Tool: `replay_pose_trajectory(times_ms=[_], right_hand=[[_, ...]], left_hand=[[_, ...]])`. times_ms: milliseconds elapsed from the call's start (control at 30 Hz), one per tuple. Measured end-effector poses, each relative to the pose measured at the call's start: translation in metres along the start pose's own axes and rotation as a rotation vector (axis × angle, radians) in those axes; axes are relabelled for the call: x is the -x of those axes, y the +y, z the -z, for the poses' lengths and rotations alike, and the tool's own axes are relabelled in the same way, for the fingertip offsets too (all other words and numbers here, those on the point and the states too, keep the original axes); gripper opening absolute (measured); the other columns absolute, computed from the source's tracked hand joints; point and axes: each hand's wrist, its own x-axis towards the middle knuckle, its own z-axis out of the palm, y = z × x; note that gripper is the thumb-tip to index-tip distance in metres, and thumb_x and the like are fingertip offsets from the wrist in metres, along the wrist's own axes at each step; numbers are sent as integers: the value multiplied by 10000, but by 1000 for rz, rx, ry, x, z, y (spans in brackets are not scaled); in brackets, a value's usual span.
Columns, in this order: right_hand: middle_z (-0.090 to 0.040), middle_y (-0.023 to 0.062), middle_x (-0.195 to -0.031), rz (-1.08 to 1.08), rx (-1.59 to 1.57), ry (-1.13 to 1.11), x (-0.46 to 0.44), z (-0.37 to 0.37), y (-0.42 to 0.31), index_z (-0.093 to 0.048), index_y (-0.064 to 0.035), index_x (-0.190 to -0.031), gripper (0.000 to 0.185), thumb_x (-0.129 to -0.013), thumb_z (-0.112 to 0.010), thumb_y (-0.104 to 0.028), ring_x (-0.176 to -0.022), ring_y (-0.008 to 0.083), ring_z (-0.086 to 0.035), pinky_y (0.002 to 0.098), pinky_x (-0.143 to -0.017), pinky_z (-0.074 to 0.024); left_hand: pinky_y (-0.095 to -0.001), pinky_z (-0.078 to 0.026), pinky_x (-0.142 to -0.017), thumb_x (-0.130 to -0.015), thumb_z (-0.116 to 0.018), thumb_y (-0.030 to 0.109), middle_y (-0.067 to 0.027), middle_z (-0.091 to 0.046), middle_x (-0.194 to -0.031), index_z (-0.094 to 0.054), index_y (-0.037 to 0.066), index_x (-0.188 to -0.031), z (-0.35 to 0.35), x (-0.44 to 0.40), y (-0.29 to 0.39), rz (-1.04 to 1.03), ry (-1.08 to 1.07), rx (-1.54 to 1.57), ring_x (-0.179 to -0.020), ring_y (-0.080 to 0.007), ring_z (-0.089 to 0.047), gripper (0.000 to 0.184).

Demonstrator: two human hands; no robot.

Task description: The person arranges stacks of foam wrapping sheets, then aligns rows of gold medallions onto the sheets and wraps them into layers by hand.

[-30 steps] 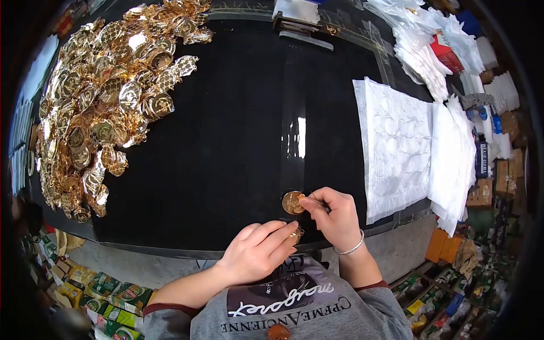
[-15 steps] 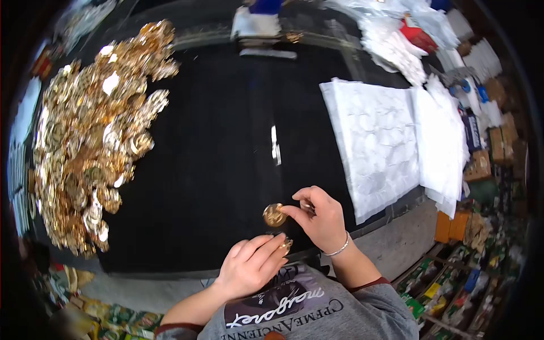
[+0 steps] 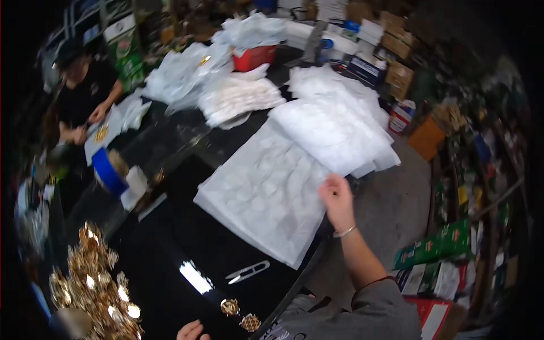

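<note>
My right hand [image 3: 338,198] is raised at the right edge of a white quilted sheet [image 3: 263,190], its fingers curled together; whatever they hold is too small or blurred to make out. Only the fingertips of my left hand [image 3: 192,330] show at the bottom edge, slightly spread, with nothing visible in them. To its right, a round gold piece [image 3: 229,307] and a gold lattice-patterned piece [image 3: 250,323] lie on the black tabletop [image 3: 170,238]. Small metal snips [image 3: 247,272] rest above them.
A heap of shiny gold pieces [image 3: 99,294] is at lower left. More white sheets [image 3: 340,127] lie beyond the quilted one. A blue tape roll [image 3: 109,171] stands left of centre, with a red box [image 3: 253,58] farther back. Another person [image 3: 88,93] works at upper left.
The view has swung right. My right hand has left the gold piece and moved to the white sheet. My left hand has moved off the other gold piece, and both pieces lie on the table.
</note>
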Motion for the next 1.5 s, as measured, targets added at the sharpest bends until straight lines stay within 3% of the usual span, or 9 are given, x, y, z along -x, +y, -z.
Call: replay_pose_trajectory(times_ms=[133, 400, 567, 800, 933, 1033, 1233, 1333, 1500], right_hand=[[-575, 118, -1096, -199, -472, 481, -66, 83, 74, -494, 37, -1228, 484, -874, -705, -217, -916, 162, -557, 265, -778, -461], [-647, 171, -1053, -140, -902, 762, -147, 131, 70, -598, 74, -1085, 424, -808, -781, -190, -855, 223, -651, 293, -747, -542], [-640, 195, -1078, -260, -674, 658, -182, 125, 69, -554, 112, -1173, 487, -800, -757, -126, -867, 245, -657, 306, -719, -546], [-574, 256, -1172, -124, -8, 978, -166, 68, 48, -555, 105, -1156, 479, -765, -716, -121, -1048, 368, -578, 376, -915, -473], [-540, 239, -1193, 181, 335, 642, -152, 56, 58, -440, 92, -1293, 621, -782, -715, -129, -1060, 350, -538, 346, -945, -434], [-500, 253, -1206, 650, 458, 498, -125, 23, -2, -500, 74, -1210, 470, -808, -662, -109, -1045, 376, -505, 415, -963, -410], [-572, 106, -1159, 913, 721, -339, -60, -1, -18, -632, -118, -905, 210, -696, -644, -107, -1191, 314, -473, 426, -989, -356], [-615, -20, -1142, 810, 646, -614, -27, 4, -27, -648, -179, -823, 95, -736, -646, -140, -1278, 241, -448, 400, -1026, -304], [-667, -3, -1098, 312, 210, -898, -21, 54, -44, -680, -131, -922, 93, -836, -653, -107, -1112, 182, -569, 316, -953, -384]], left_hand=[[-332, -497, -924, -839, -632, -30, -136, -643, -1120, -690, -3, -1005, -13, -79, 40, 1051, -50, 157, -1004, -257, -621, 178], [-367, -477, -868, -908, -661, 211, -154, -590, -1184, -538, -43, -1230, -124, -151, -35, 1398, -171, 499, -1004, -272, -594, 428], [-365, -463, -840, -900, -672, 204, -110, -535, -1156, -526, 4, -1265, -172, -162, -36, 1401, -181, 516, -1025, -272, -550, 440], [-348, -445, -884, -934, -620, 200, -91, -562, -1156, -495, 16, -1315, -186, -160, -56, 1399, -432, 516, -1032, -224, -554, 441], [-302, -465, -825, -935, -618, 204, -100, -582, -1161, -566, 6, -1225, -188, -162, -66, 1229, -491, 321, -966, -196, -576, 355], [-295, -467, -831, -945, -603, 231, -113, -578, -1187, -584, -10, -1201, -189, -161, -71, 1156, -504, 309, -964, -198, -581, 352], [-337, -458, -915, -980, -544, 346, -168, -546, -1250, -549, -56, -1236, -176, -162, -75, 1166, -392, 465, -1033, -246, -571, 477], [-354, -460, -920, -986, -528, 385, -195, -544, -1243, -530, -68, -1249, -178, -165, -73, 1209, -333, 510, -1041, -261, -569, 524], [-378, -492, -887, -989, -483, 466, -243, -505, -1255, -516, -81, -1231, -181, -169, -68, 1203, -285, 528, -1043, -314, -573, 599]])
